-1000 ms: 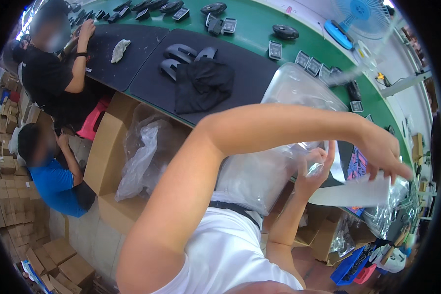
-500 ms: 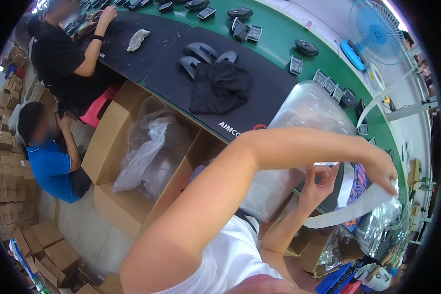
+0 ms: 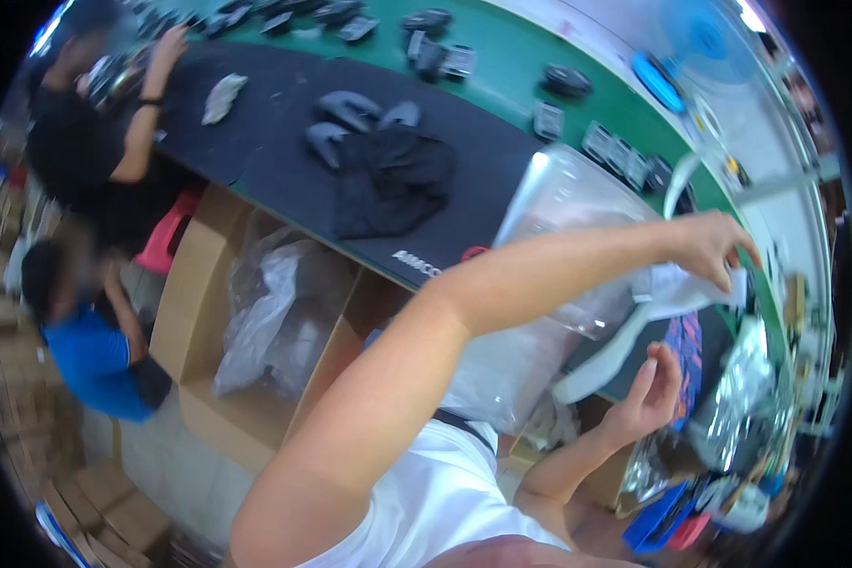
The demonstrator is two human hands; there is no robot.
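My left arm reaches across to the right. My left hand (image 3: 712, 248) has its fingers bent down and closed on the upper end of a long white strip (image 3: 617, 348). The strip curves down and to the left, its lower end hanging free. Below it is my right hand (image 3: 655, 388), palm up with fingers loosely bent and thumb apart; nothing shows in it. Clear plastic packaging (image 3: 577, 194) lies on the table under my left forearm. Right of my right hand is a purple and orange patterned item (image 3: 683, 355), partly covered.
A black cloth (image 3: 398, 185) and grey curved parts (image 3: 348, 109) lie on the dark mat (image 3: 275, 180). Small black devices (image 3: 566, 80) line the green table (image 3: 502, 47). An open carton (image 3: 204, 284) with plastic bags stands at left, near two people. A blue fan (image 3: 658, 83) is at the back.
My left hand has moved up and left, drawing the strip with it. My right hand has dropped lower and its pinch has loosened. The view has shifted slightly.
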